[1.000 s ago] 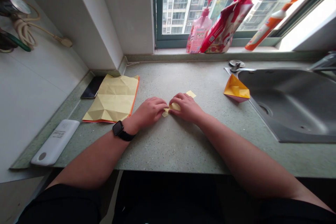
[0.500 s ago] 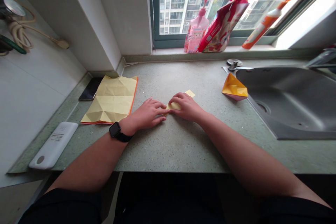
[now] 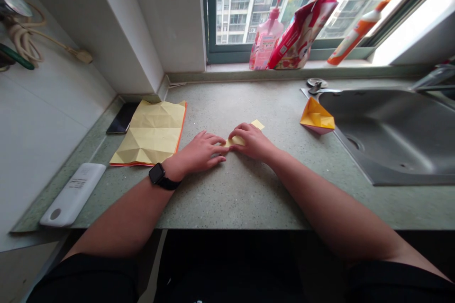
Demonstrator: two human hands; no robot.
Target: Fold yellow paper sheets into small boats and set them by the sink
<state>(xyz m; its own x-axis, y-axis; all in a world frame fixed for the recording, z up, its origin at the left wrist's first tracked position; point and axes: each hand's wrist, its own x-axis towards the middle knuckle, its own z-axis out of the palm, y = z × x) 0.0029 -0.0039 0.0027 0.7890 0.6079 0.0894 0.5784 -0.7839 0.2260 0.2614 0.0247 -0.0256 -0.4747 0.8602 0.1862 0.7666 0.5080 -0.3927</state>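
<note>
"At the middle of the head view, what's being held?"

"Yellow paper (image 3: 238,140), on the counter (image 3: 231,199). The right hand (image 3: 253,141), at three o'clock of it, is curled round, thumb and fingers pinching. The left hand (image 3: 199,153), at nine, is spread, fingertips laid against the paper's end."

"What could go wrong?"

"If that pinch slips while the left fingertips press, the paper could skew and crease crookedly; too hard a pull might tear it. Farther toward three, the orange paper shape (image 3: 317,118) sits at the sink (image 3: 387,139) edge, so a knock could tip it in."

"And what can't you make out?"

"The folds, mostly: fingers cover them. A pale corner (image 3: 258,124) shows between one and two o'clock; whether it joins the held piece, I can't tell. The faucet (image 3: 432,75), toward two, is cut off."
</note>
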